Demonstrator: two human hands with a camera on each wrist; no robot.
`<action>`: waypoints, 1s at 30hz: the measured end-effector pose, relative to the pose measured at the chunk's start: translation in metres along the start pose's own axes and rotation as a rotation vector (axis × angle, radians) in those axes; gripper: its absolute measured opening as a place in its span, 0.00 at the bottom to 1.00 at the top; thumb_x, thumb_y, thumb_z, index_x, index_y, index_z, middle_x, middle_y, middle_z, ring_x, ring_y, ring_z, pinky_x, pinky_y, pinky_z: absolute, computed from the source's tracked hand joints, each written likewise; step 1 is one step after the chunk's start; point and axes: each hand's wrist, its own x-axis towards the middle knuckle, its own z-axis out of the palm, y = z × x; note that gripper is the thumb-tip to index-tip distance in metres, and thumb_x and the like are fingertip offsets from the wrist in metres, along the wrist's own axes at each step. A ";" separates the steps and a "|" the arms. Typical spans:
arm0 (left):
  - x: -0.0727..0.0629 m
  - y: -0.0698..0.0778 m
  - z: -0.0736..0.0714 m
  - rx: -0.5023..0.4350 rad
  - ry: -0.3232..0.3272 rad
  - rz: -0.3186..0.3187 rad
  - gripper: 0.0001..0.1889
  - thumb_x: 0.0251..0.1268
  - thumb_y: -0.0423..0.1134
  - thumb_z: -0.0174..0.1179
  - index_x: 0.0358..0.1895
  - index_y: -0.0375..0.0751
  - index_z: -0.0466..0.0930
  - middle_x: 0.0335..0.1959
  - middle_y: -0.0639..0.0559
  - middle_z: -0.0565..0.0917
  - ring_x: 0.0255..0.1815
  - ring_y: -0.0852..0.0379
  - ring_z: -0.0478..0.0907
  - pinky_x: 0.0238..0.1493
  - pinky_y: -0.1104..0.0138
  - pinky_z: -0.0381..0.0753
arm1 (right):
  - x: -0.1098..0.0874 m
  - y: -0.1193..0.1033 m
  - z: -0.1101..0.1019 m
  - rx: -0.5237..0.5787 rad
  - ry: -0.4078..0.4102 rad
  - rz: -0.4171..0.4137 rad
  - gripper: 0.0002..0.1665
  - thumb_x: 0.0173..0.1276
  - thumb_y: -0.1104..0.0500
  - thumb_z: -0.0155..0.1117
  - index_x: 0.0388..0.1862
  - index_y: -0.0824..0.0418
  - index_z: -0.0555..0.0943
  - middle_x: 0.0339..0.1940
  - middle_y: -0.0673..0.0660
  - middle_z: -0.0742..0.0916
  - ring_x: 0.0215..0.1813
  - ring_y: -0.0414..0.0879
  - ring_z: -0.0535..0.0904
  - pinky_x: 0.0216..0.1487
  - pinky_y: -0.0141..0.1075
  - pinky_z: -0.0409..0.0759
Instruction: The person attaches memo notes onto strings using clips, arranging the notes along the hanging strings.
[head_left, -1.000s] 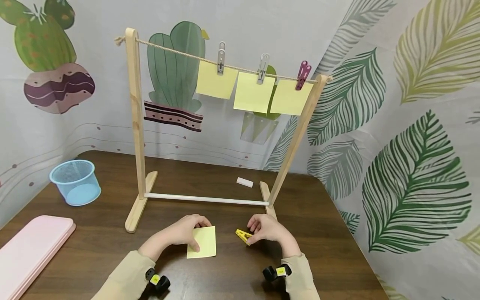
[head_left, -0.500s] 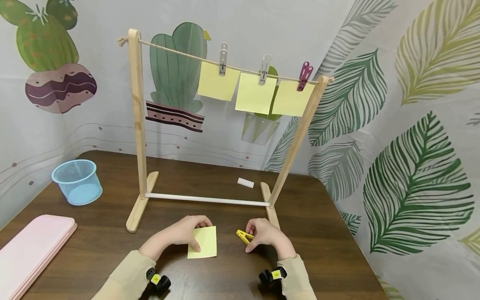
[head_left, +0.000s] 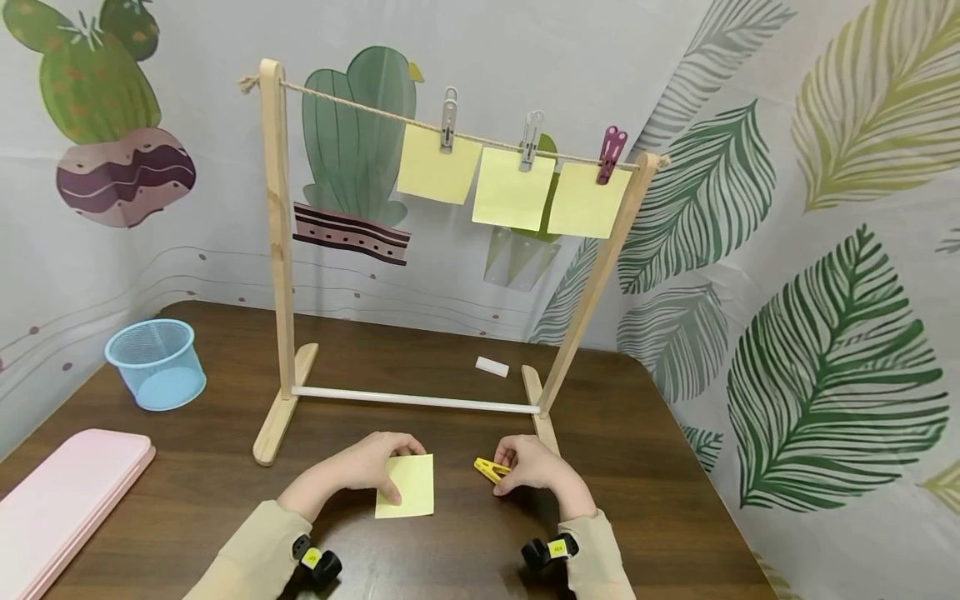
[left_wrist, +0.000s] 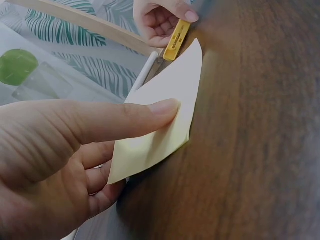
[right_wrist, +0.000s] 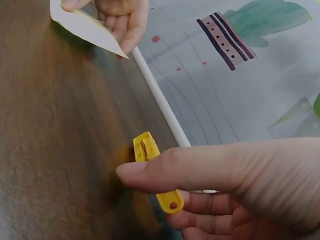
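Note:
My left hand [head_left: 367, 465] pinches a square yellow sticky note [head_left: 412, 485] at its left side, thumb on top and fingers behind. In the left wrist view the note [left_wrist: 170, 85] bends slightly, close over the table. My right hand [head_left: 534, 465] holds a yellow clothespin [head_left: 489, 469] between thumb and fingers, its tip pointing left toward the note. In the right wrist view the thumb crosses the middle of the clothespin [right_wrist: 170, 201], hiding part of it. A gap separates the note from the clothespin.
Behind the hands stands a wooden frame [head_left: 279, 233] with a rope [head_left: 345, 102] and a white lower bar [head_left: 412, 400]. Three yellow notes [head_left: 513, 196] hang there by clothespins [head_left: 448, 121]. A white block [head_left: 492, 367], a blue mesh basket [head_left: 156, 367] and a pink case [head_left: 71, 508] lie around.
My right hand has shifted slightly left. Its thumb moved away from the fingers on the clothespin, then came back in closer. The left hand keeps its hold on the sticky note.

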 end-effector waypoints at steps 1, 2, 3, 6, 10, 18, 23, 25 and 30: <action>0.000 0.000 0.000 0.001 -0.001 -0.003 0.33 0.31 0.27 0.79 0.50 0.40 0.79 0.36 0.55 0.81 0.36 0.59 0.72 0.39 0.68 0.71 | 0.000 0.001 0.000 0.013 0.009 -0.002 0.19 0.41 0.63 0.81 0.30 0.62 0.79 0.27 0.50 0.80 0.31 0.40 0.74 0.33 0.30 0.74; 0.000 -0.001 0.000 0.003 -0.002 -0.004 0.33 0.31 0.27 0.79 0.51 0.40 0.79 0.36 0.55 0.81 0.37 0.59 0.72 0.39 0.68 0.71 | 0.001 0.003 -0.001 0.025 0.018 -0.011 0.19 0.42 0.63 0.80 0.31 0.62 0.80 0.27 0.50 0.80 0.31 0.39 0.74 0.33 0.30 0.74; 0.000 -0.001 0.000 0.004 -0.003 -0.005 0.33 0.31 0.27 0.79 0.51 0.40 0.79 0.36 0.54 0.81 0.37 0.59 0.72 0.39 0.68 0.71 | 0.001 0.004 -0.001 0.037 0.028 -0.018 0.18 0.42 0.63 0.79 0.31 0.62 0.80 0.27 0.50 0.80 0.31 0.39 0.74 0.34 0.29 0.74; 0.000 -0.002 -0.001 0.003 -0.006 -0.006 0.33 0.32 0.27 0.79 0.51 0.39 0.79 0.37 0.54 0.82 0.37 0.59 0.72 0.39 0.68 0.71 | 0.002 0.007 -0.003 0.081 0.062 -0.043 0.17 0.44 0.64 0.77 0.33 0.63 0.80 0.28 0.51 0.81 0.30 0.38 0.75 0.34 0.28 0.76; -0.001 -0.003 -0.002 -0.013 -0.005 -0.002 0.33 0.32 0.28 0.79 0.51 0.39 0.79 0.38 0.53 0.83 0.37 0.59 0.73 0.39 0.69 0.72 | 0.002 0.009 -0.005 0.145 0.109 -0.082 0.15 0.47 0.64 0.76 0.35 0.64 0.81 0.29 0.53 0.83 0.29 0.35 0.77 0.33 0.28 0.78; -0.002 -0.006 -0.006 -0.074 -0.021 0.021 0.25 0.47 0.32 0.75 0.53 0.34 0.80 0.40 0.50 0.85 0.40 0.61 0.76 0.40 0.71 0.74 | 0.002 0.003 -0.007 0.289 0.211 -0.138 0.16 0.55 0.68 0.73 0.43 0.69 0.82 0.36 0.63 0.86 0.33 0.35 0.79 0.36 0.29 0.79; -0.002 -0.005 -0.009 -0.150 -0.035 0.014 0.21 0.57 0.34 0.69 0.54 0.32 0.79 0.42 0.48 0.85 0.41 0.60 0.78 0.40 0.71 0.77 | -0.003 -0.012 -0.012 0.385 0.275 -0.108 0.18 0.56 0.71 0.70 0.48 0.73 0.81 0.43 0.71 0.86 0.39 0.39 0.81 0.43 0.28 0.80; -0.002 -0.005 -0.010 -0.184 -0.036 0.000 0.21 0.58 0.34 0.69 0.55 0.32 0.79 0.41 0.48 0.85 0.40 0.60 0.79 0.39 0.70 0.77 | 0.000 -0.007 -0.010 0.423 0.305 -0.097 0.19 0.57 0.71 0.70 0.49 0.74 0.81 0.44 0.72 0.86 0.40 0.39 0.81 0.44 0.28 0.80; -0.003 -0.003 -0.012 -0.254 -0.030 -0.030 0.20 0.56 0.34 0.70 0.51 0.28 0.81 0.39 0.46 0.86 0.36 0.60 0.80 0.38 0.69 0.79 | 0.005 0.004 -0.004 0.507 0.360 -0.112 0.20 0.58 0.70 0.71 0.50 0.74 0.81 0.44 0.71 0.85 0.40 0.34 0.82 0.46 0.27 0.80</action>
